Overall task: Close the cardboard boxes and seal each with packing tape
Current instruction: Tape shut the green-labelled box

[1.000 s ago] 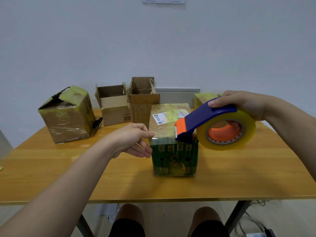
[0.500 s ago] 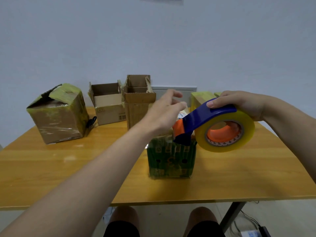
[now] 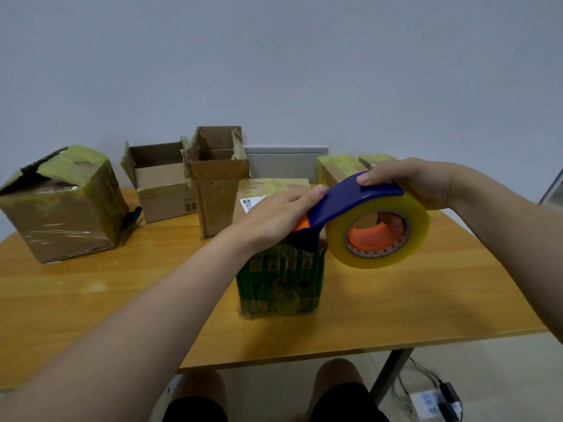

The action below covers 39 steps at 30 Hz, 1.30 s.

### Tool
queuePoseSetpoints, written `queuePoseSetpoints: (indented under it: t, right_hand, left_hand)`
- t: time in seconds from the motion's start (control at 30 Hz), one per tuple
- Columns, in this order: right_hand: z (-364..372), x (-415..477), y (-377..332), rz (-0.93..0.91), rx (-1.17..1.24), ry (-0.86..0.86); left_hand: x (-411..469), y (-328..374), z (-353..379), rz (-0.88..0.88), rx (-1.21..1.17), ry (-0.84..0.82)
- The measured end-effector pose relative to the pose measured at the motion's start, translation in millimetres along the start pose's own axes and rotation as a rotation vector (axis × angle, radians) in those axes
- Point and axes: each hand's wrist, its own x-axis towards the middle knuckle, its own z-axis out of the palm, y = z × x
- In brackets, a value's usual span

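**Box [image 3: 278, 278] being taped at mid-tabletop [image 3: 91, 300]**

The left hand [image 3: 274, 217] is lying flat, fingers straight, on the box top against the dispenser [image 3: 350, 202] nose. The right hand [image 3: 411, 181] is gripping the dispenser. Pressing the tape end firmly while drawing the dispenser straight back should be keeping the strip smooth. Half a second earlier the left hand was hovering above the box.

Legible text: almost none.

green box [image 3: 278, 284], front face: one large yellow mark resembling a "3". Rows of small yellow symbols above and below it, not readable.

white label [image 3: 247, 205] on that box's top: dark round logo and fine print, too small to read, partly hidden.

open carton [image 3: 166, 196], front: small dark printed marks, illegible.

tape roll [image 3: 405, 214], core: repeated triangle pattern, no words made out.
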Motion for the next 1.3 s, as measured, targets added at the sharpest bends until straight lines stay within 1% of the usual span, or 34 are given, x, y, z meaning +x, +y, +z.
queuePoseSetpoints:
  t: [0.07,0.13,0.23,0.4,0.53,0.6,0.67,0.77,0.83,1.0,1.17,1.3]
  right_hand:
    - [-4,-2,1,0.022,0.025,0.035]
    - [-9,-7,3,0.036,0.037,0.022]
    - [-15,-15,11,0.021,0.033,-0.005]
    - [-18,-18,24,0.030,0.037,0.015]
    - [-22,-22,29,0.038,0.033,0.038]
    - [-23,-22,30,0.021,0.044,0.045]
    - [-25,-20,29,0.004,0.052,0.040]
    - [-29,-19,22,-0.015,0.040,0.015]
    - [-29,-18,17,-0.006,-0.008,0.006]
    - [-30,-20,23,0.021,-0.052,0.006]
    - [-38,-26,31,0.027,-0.058,0.063]
    - [-41,-27,29,0.050,-0.111,0.100]
  left_hand:
    - [-2,-4,0,-0.009,0.007,-0.017]
    - [-1,-8,4,0.012,0.041,-0.016]
    - [3,-5,8,-0.028,0.017,0.007]
    - [5,-5,15,-0.027,0.073,0.095]
    - [9,-3,20,-0.019,0.171,0.189]
    - [10,-2,23,-0.021,0.210,0.206]
    - [10,-2,22,-0.017,0.228,0.166]
    - [9,-3,14,-0.038,0.158,0.052]
    - [8,-4,11,-0.043,0.133,0.037]
    - [10,-3,20,-0.002,0.178,0.157]
    - [14,2,30,0.001,0.330,0.245]
    - [17,3,32,-0.019,0.343,0.231]
